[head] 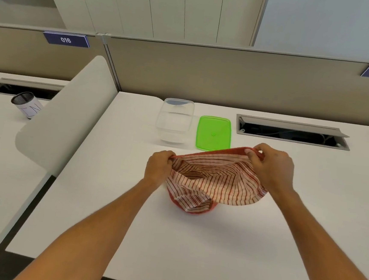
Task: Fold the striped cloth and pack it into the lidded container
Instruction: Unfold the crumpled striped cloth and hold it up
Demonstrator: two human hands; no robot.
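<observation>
A red-and-white striped cloth (215,182) hangs slack above the middle of the white desk (192,241), its lower part bunched on the surface. My left hand (157,166) grips its left upper edge. My right hand (270,167) pinches the right upper edge, a little farther away. Behind the cloth stands a clear plastic container (174,120), without its lid. The green lid (213,133) lies flat to the right of the container.
A cable tray slot (291,132) opens in the desk at the back right. A white divider panel (70,112) borders the desk on the left, with a mesh pen cup (27,105) on the neighbouring desk. A beige partition wall (229,76) closes off the back.
</observation>
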